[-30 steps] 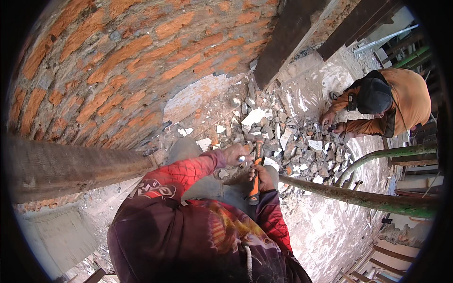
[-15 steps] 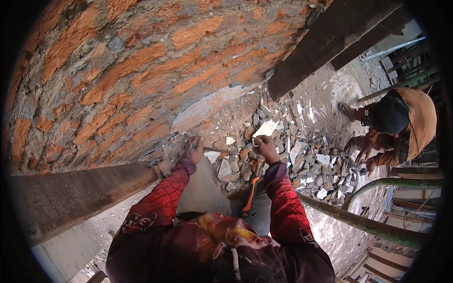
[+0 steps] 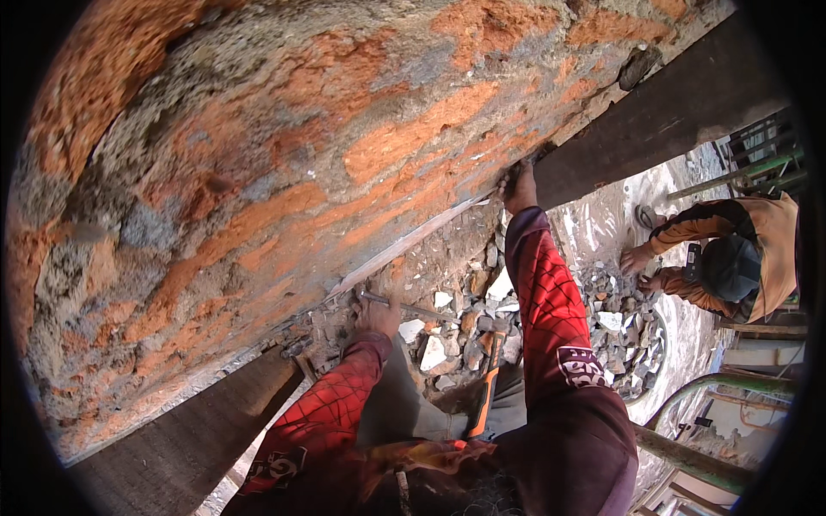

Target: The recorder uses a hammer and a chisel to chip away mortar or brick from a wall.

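1. The left hand [image 3: 377, 316] is low against the brick wall [image 3: 258, 172], near the person. Its fingers are closed around a thin metal rod [image 3: 411, 307].
2. The rod lies almost flat and sticks out to the right from the hand, over the broken stones.
3. The right hand [image 3: 520, 185] is farther away and higher up. It presses on the wall, right beside a dark beam [image 3: 680, 112]. I cannot tell if its fingers are curled or flat.
4. Both arms wear red sleeves with a black web pattern.
5. A hammer [image 3: 482, 391] with an orange and black handle sits between the two arms, close to the person's body. No hand is holding it.
6. A heap of rubble [image 3: 465, 327] in grey, white and brown pieces lies at the foot of the wall, between the arms and to the right.
7. Another dark beam [image 3: 172, 447] runs along the lower left.
8. On the far right, another person [image 3: 731, 258] in an orange top bends down, with hands on the stones.
9. Green pipes [image 3: 740, 383] stand at the right edge.
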`<state>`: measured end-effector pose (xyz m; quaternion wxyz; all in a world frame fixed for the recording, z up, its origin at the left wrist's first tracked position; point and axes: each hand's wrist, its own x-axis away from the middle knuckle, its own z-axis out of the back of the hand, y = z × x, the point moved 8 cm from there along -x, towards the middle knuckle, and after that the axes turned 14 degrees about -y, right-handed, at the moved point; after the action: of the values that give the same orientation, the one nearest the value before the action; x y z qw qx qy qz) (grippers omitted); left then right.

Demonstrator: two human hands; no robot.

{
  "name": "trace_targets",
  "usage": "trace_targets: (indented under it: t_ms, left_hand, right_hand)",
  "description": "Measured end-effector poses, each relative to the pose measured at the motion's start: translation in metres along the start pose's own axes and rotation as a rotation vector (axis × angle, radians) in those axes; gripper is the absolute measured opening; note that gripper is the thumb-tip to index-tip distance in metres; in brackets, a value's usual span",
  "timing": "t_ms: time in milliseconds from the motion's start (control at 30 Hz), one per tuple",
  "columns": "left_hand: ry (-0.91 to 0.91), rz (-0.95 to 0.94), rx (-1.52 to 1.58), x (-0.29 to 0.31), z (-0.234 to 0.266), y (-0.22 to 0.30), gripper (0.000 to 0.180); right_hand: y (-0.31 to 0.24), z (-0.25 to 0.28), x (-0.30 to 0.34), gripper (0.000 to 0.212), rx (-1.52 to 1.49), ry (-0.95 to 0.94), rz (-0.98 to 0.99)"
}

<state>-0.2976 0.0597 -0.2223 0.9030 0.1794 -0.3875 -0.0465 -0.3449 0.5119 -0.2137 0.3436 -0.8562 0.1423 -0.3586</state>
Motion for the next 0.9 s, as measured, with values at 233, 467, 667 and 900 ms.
trace_targets:
  t_ms: [233,467,667,900]
  left_hand:
    - [-0.028,0.002,-0.031,-0.005,-0.001,0.003,0.069]
    - [-0.002,-0.026,-0.04,-0.01,-0.006,0.002,0.066]
    - [0.008,0.001,-0.033,-0.003,-0.002,0.004,0.065]
    - [0.02,0.019,-0.124,-0.01,-0.007,0.003,0.065]
  right_hand:
    - [0.0,-0.006,0.015,0.053,-0.01,0.063,0.014]
    - [-0.001,0.002,0.021,0.06,0.305,0.048,0.1]
    - [0.011,0.003,0.014,0.058,0.312,0.088,0.112]
    - [0.014,0.015,0.014,0.058,0.592,0.1,0.172]
